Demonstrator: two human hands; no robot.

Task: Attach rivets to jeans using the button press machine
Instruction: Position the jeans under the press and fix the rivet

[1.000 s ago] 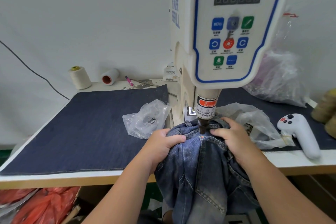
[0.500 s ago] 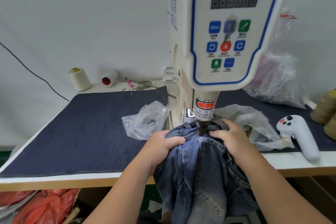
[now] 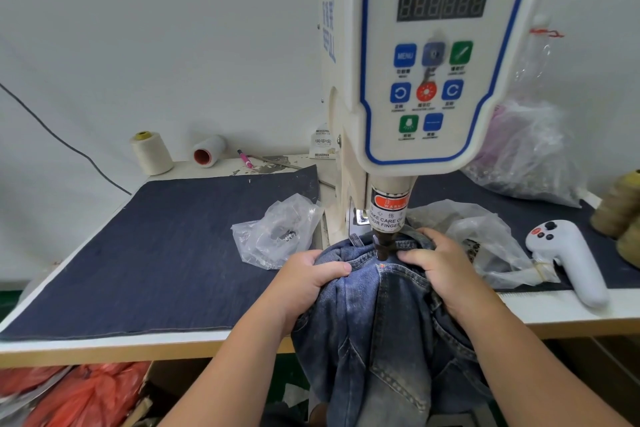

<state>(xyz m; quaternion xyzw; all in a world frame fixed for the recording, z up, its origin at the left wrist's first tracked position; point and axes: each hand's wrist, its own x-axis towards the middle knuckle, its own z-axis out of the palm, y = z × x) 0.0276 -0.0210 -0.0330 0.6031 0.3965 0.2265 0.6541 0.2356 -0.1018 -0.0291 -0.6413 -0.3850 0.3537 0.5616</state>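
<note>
Blue jeans (image 3: 377, 322) are bunched under the dark punch (image 3: 382, 246) of the white servo button machine (image 3: 429, 55), and hang down off the table's front edge. My left hand (image 3: 308, 282) grips a fold of denim just left of the punch. My right hand (image 3: 440, 267) grips the waistband just right of it, fingertips close to the punch. A small red dot of light sits on the denim right below the punch tip. No rivet is visible at the punch.
A clear plastic bag (image 3: 277, 232) with small metal parts lies left of the machine on the dark denim mat (image 3: 156, 253). Another clear bag (image 3: 485, 239) and a white handheld controller (image 3: 568, 260) lie to the right. Thread cones (image 3: 150, 152) stand at the back left.
Both hands keep their grip on the jeans at the punch. The view has tilted slightly, so the machine sits lower in the frame.
</note>
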